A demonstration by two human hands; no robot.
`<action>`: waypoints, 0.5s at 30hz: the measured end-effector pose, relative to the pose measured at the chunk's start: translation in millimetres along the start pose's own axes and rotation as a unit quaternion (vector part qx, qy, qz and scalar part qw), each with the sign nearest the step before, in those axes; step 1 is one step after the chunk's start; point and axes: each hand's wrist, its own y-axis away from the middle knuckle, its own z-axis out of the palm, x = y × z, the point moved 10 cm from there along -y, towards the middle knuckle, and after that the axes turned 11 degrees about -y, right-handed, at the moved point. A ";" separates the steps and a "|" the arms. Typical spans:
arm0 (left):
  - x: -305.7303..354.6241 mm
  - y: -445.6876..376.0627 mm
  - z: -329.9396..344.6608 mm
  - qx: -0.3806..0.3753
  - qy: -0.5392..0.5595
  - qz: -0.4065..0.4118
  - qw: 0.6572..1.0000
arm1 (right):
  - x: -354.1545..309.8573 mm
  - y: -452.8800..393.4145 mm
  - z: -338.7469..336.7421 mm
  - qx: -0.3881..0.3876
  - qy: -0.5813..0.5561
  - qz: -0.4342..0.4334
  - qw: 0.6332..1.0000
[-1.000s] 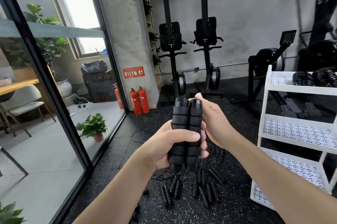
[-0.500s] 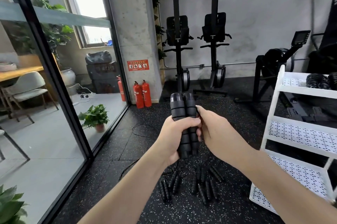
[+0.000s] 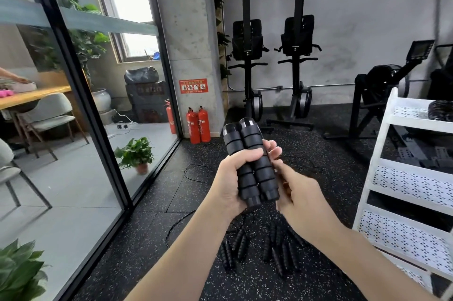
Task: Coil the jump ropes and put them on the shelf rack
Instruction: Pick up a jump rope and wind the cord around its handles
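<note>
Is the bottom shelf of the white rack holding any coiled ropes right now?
No, the rack's lower shelves show only bare perforated white panels; the only coiled ropes sit on its top shelf.

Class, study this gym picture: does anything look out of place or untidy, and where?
Yes. Several jump ropes lie scattered on the black floor beside the white shelf rack, handles pointing different ways, cords loose. The left hand grips one pair of handles; the right hand is beside them.
</note>
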 end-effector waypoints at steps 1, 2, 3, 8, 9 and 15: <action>0.1 -2.2 -1.5 0.005 0.000 0.014 1.000 | 0.8 2.7 6.2 -0.021 -0.010 0.020 1.000; -0.2 -4.1 -3.1 0.010 -0.003 0.025 1.000 | 0.9 6.2 12.8 -0.039 -0.026 0.032 0.998; 0.3 -5.5 -4.1 0.011 -0.006 0.031 0.999 | 0.0 10.5 19.2 -0.058 -0.066 0.042 0.995; 7.9 -4.7 -6.7 0.015 -0.039 0.073 0.996 | -0.4 22.1 31.6 -0.066 -0.332 0.104 0.935; 8.9 -3.9 -5.0 0.019 -0.050 0.081 0.995 | 5.3 20.5 30.1 -0.032 -0.353 0.127 0.926; 18.5 -6.2 0.1 0.053 -0.142 0.145 0.978 | 6.3 13.6 19.3 0.092 -0.334 0.126 0.929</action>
